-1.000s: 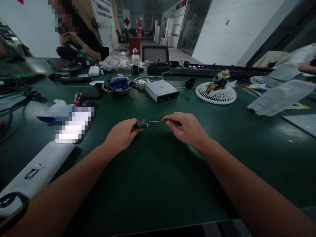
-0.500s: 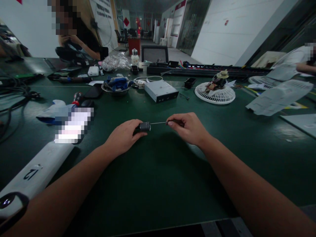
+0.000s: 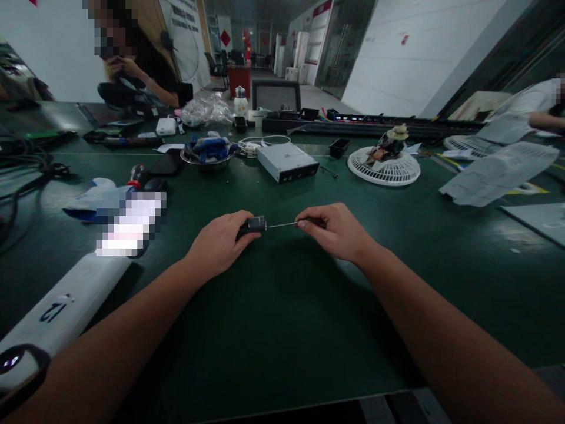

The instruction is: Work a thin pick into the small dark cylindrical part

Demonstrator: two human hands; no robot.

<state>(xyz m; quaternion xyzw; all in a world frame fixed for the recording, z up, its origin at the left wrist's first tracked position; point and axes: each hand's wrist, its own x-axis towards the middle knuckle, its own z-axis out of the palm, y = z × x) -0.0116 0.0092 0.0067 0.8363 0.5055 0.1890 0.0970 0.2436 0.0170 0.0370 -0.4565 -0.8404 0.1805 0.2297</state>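
Observation:
My left hand (image 3: 220,241) is closed around a dark cylindrical piece (image 3: 256,224), whose ribbed end sticks out to the right between thumb and fingers. Opposite it, my right hand (image 3: 333,231) pinches the dark handle of a thin metal-shafted tool (image 3: 282,224). The shaft points left, and its tip meets the right end of the cylinder; whether it goes inside cannot be made out. Both hands are held over the middle of the green table (image 3: 265,330).
Beyond the hands lie a disc drive (image 3: 289,162), a metal bowl with blue cloth (image 3: 207,165) and a white fan grille (image 3: 384,171). A white device marked 12 (image 3: 66,300) is at left. A person (image 3: 150,65) sits at the back left.
The cylinder and my left hand have shifted slightly left. The shaft's right end and my right fingertips are a little lower and further left. Both grips look the same.

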